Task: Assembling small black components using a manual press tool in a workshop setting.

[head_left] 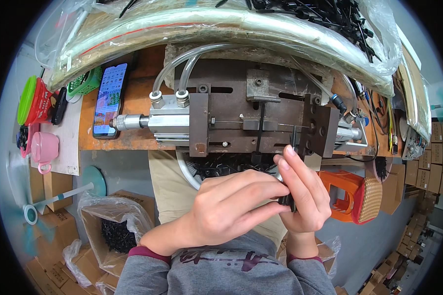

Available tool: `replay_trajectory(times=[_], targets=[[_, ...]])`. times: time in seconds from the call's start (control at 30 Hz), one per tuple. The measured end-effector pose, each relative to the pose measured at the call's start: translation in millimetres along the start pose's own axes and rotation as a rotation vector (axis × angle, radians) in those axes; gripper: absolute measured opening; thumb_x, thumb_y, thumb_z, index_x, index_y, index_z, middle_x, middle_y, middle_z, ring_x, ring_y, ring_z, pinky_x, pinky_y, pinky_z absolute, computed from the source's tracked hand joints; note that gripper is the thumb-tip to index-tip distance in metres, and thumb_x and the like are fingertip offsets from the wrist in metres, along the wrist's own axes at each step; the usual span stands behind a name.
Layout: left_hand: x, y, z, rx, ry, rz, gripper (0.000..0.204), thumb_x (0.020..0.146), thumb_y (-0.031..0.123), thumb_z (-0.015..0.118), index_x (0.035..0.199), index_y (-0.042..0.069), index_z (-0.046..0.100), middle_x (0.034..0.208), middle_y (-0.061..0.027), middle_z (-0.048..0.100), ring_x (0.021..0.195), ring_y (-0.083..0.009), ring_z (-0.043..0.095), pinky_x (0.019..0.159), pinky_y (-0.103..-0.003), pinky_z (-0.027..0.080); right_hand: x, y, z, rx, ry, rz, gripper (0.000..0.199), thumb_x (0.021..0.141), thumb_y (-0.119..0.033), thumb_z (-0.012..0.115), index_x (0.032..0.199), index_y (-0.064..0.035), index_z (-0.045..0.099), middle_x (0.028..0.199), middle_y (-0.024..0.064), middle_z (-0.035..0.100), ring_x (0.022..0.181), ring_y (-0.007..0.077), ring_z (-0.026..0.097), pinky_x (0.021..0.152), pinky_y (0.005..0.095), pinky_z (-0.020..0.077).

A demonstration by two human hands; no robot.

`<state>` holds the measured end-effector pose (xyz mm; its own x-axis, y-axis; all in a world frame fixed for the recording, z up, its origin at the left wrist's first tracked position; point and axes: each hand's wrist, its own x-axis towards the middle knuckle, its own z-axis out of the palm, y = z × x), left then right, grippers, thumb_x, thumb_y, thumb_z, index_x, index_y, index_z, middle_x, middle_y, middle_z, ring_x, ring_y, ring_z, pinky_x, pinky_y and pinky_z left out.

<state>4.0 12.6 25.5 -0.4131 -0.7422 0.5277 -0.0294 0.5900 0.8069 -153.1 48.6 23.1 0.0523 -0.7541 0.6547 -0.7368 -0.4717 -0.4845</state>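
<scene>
Currently: wooden bench (137, 101) far, brown metal fixture (225, 109) on it. Near, left hand (241, 200) and right hand (306, 199) meet, both grips closed, fingers pinching slender black part (294, 138), near fixture's right end.

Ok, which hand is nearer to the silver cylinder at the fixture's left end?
Left. The left hand is below and to the right of the silver cylinder in the picture; the right hand is farther right. Neither touches it.
</scene>
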Motion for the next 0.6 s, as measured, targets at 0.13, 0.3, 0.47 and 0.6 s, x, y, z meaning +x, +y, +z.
replay_trajectory(times=[0.13,0.3,0.47,0.6], targets=[[-4,-1,-7,0.139,-0.007,-0.036,0.036,0.065,0.003,0.084,0.098,0.000,0.070,0.093,-0.0117,0.070,0.082,-0.0250,0.069,0.069,-0.030,0.056,-3,8,1,-0.044,0.097,0.036,0.047,0.063,0.021,0.059,0.106,0.0067,0.070,0.110,0.0232,0.068,0.090,0.0299,0.070,0.077,0.0339,0.0567],[-3,-12,-3,0.540,-0.080,0.000,0.035,0.065,0.002,0.078,0.098,0.000,0.070,0.115,-0.0146,0.067,0.089,-0.0272,0.067,0.075,-0.034,0.055,-7,12,-9,-0.025,0.094,0.086,0.043,0.074,0.012,0.067,0.117,0.0074,0.063,0.118,0.0233,0.063,0.104,0.0334,0.067,0.087,0.0361,0.0562],[-1,-20,4,0.703,-0.145,0.038,0.028,0.068,0.005,0.075,0.095,-0.001,0.069,0.125,-0.0165,0.063,0.081,-0.0234,0.067,0.074,-0.034,0.054,-8,16,-10,0.244,0.089,0.046,0.064,0.084,-0.023,0.073,0.131,0.0120,0.048,0.133,0.0318,0.048,0.119,0.0444,0.056,0.100,0.0489,0.0488],[7,-17,2,0.737,-0.193,0.020,0.027,0.069,0.006,0.075,0.095,0.000,0.069,0.126,-0.0151,0.063,0.068,-0.0187,0.065,0.064,-0.029,0.052,-10,18,-4,0.385,0.177,0.141,0.067,0.082,-0.022,0.075,0.133,0.0108,0.045,0.137,0.0348,0.045,0.122,0.0456,0.053,0.100,0.0503,0.0475]])
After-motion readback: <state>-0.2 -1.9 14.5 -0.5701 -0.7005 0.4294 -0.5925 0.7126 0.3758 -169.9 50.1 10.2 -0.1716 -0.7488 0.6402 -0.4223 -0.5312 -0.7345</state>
